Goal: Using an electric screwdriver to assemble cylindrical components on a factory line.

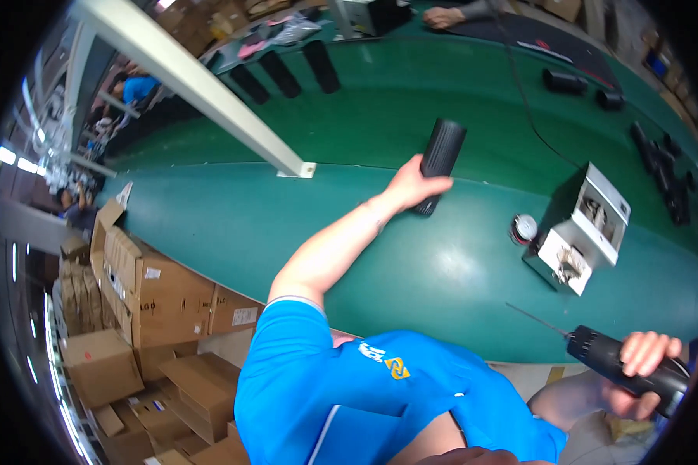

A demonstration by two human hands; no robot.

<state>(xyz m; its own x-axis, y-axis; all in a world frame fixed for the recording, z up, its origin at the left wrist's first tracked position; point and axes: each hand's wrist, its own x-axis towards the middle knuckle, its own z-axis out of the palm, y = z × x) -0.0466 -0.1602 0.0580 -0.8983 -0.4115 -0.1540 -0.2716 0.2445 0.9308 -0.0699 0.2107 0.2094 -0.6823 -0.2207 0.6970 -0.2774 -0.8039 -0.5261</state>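
My left hand (412,186) is wrapped round a black cylinder (445,146) with a finely patterned side. The cylinder leans over the green bench (411,263), its upper end tilted away to the right; whether its lower end touches the bench I cannot tell. At the lower right my right hand (645,363) grips a black electric screwdriver (595,346). Its long thin bit points to the upper left, over the near bench edge. Between the hands stand a small round part (525,226) with a silvery top and an open metal box (606,232) with a mechanism inside.
A pale metal post (209,101) slants down to the bench at left. Beyond it stand several black cylinders (320,67). More black parts (663,174) lie at the far right. Another person's hand (444,18) rests across the bench. Cardboard boxes (167,298) are stacked at lower left.
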